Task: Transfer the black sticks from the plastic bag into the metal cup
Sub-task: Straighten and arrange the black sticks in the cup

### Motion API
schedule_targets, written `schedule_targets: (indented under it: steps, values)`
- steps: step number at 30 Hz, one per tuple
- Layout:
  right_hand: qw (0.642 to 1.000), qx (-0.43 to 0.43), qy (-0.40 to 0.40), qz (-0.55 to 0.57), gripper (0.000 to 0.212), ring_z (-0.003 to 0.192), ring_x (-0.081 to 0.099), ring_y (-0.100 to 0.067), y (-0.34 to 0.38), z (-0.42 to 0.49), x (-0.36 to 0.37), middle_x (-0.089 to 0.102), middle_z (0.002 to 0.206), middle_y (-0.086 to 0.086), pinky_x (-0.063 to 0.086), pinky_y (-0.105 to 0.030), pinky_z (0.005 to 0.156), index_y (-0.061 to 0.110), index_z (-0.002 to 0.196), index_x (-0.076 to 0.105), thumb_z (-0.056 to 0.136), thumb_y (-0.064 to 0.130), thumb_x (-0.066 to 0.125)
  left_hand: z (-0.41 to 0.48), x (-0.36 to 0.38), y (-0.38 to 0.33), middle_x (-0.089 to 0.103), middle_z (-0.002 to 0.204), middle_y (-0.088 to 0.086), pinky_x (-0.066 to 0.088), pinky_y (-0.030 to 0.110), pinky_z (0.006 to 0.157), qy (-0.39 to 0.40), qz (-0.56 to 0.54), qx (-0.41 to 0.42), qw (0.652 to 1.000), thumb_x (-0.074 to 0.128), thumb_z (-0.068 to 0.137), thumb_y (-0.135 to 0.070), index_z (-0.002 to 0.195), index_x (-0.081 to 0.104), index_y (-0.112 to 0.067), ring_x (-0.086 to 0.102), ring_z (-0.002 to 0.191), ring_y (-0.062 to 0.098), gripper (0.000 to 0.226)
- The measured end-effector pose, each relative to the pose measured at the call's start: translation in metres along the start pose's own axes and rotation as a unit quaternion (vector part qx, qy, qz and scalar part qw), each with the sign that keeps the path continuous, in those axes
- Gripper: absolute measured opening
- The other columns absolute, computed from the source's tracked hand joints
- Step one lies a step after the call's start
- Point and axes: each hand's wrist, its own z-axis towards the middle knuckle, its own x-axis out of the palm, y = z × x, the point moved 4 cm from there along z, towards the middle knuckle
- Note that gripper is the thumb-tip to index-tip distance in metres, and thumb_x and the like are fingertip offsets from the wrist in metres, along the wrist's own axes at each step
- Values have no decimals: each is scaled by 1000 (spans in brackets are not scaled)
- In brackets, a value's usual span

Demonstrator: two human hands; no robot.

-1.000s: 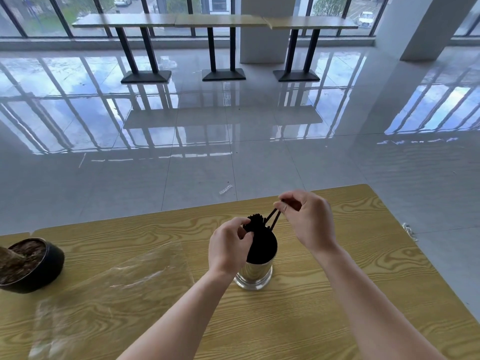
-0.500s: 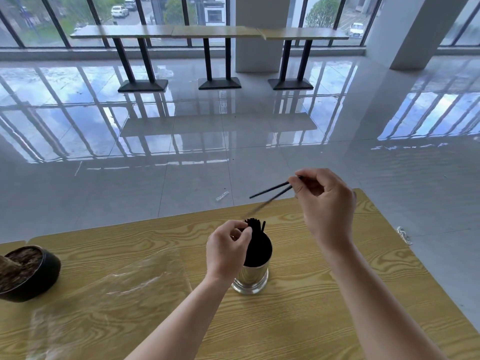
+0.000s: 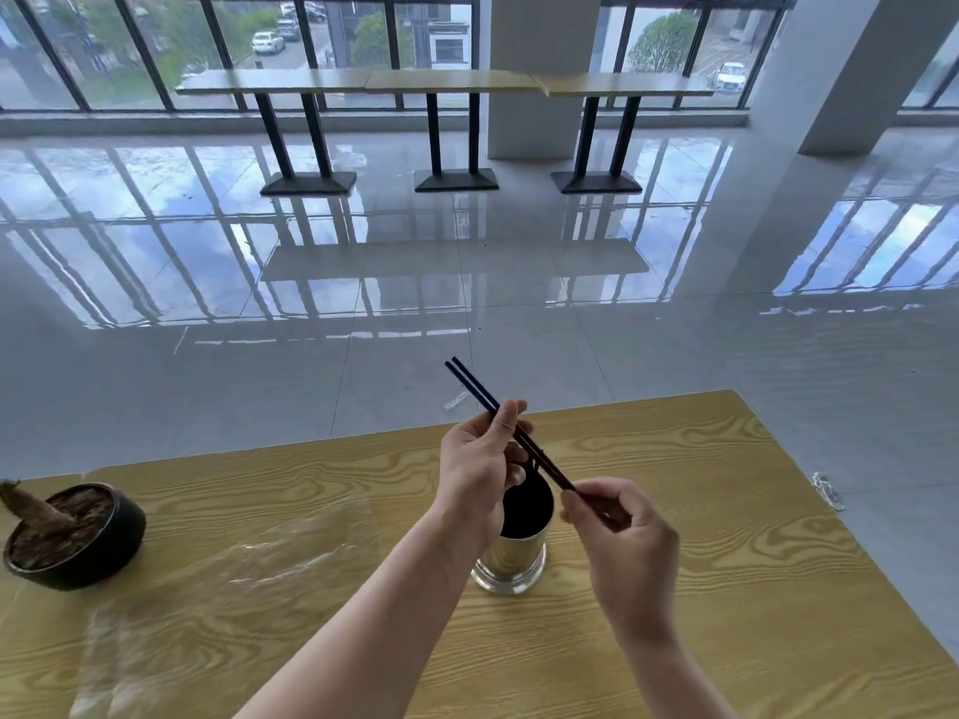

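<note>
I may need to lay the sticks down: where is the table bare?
Bare wood: from the metal cup to the table's right edge, and the far strip behind the plastic bag. Crowded: at the cup, where left hand and right hand hold the black sticks.

A single wide-angle camera sits at the person's head, facing forward and down onto the yellow wood-grain table (image 3: 726,563), near enough that the left hand (image 3: 480,459) and right hand (image 3: 622,531) fill the lower middle. Past the table's far edge it reaches across the glossy grey tiled floor (image 3: 467,303) to distant dark-framed windows (image 3: 207,44).
</note>
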Motion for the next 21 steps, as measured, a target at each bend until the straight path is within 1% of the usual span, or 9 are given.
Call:
schedule_targets:
  steps: [3, 5, 7, 10, 12, 14, 17, 20, 21]
  values:
    - [995, 61, 84, 4, 20, 79, 75, -13, -12, 0, 8, 77, 86, 6, 61, -25, 71, 24, 89, 74, 78, 9, 84, -4, -6, -3, 67, 67, 4, 38, 21, 43, 9, 65, 58, 996, 66, 95, -18, 90, 74, -3, 43, 45, 11, 18]
    - [989, 69, 129, -3, 21, 90, 73, -8, -7, 7, 12, 76, 96, 13, 59, -24, 77, 28, 97, 74, 80, 17, 83, -8, -8, -6, 66, 65, 4, 39, 20, 42, 23, 128, 113, 985, 67, 94, -16, 85, 74, -5, 43, 41, 11, 16]
    - [990, 48, 130, -4, 20, 91, 71, -5, 9, 22, 12, 74, 99, 19, 59, -22, 78, 35, 100, 72, 83, 29, 78, -12, -10, -8, 66, 65, 4, 40, 19, 42, 43, 189, 155, 969, 69, 92, -17, 81, 74, -11, 46, 41, 9, 13]
    - [991, 21, 132, 12, 20, 87, 70, -4, 40, 47, 18, 75, 98, 19, 58, -21, 75, 40, 106, 71, 85, 42, 69, -15, -11, -8, 65, 63, 0, 41, 20, 46, 70, 271, 195, 940, 69, 93, -20, 74, 72, -18, 48, 44, 7, 19]
    - [984, 31, 172, 38, 29, 88, 69, -3, 58, 62, 25, 76, 99, 15, 59, -24, 76, 40, 112, 69, 84, 47, 69, -16, -10, -7, 64, 61, -3, 42, 22, 51, 83, 311, 202, 925, 69, 93, -22, 74, 71, -17, 49, 47, 6, 19]
    - [976, 26, 214, 44, 26, 79, 68, -1, 71, 74, 31, 77, 92, 13, 57, -25, 72, 39, 111, 71, 86, 41, 72, -15, -11, -4, 61, 57, -7, 42, 28, 55, 98, 341, 190, 915, 70, 92, -24, 74, 70, -14, 48, 49, 7, 21]
    - [973, -15, 229, 25, 18, 61, 63, -4, 79, 81, 35, 77, 79, 8, 55, -26, 63, 31, 96, 76, 87, 16, 76, -12, -15, -2, 55, 50, -14, 41, 29, 56, 105, 370, 178, 905, 71, 91, -23, 72, 70, -13, 47, 50, 7, 21]
    - [978, -47, 201, 17, 18, 56, 68, -8, 76, 80, 28, 76, 75, 7, 55, -21, 57, 32, 89, 75, 86, 15, 78, -13, -19, -6, 65, 63, -18, 46, 20, 58, 107, 367, 192, 904, 75, 88, -24, 89, 78, -26, 55, 56, 0, 4]
    - [982, -54, 179, 14, 16, 57, 70, -8, 73, 79, 23, 76, 75, 8, 55, -19, 57, 31, 89, 74, 86, 16, 78, -11, -25, -7, 70, 71, -16, 48, 19, 58, 93, 365, 198, 905, 77, 86, -25, 98, 78, -28, 59, 60, 1, 13]
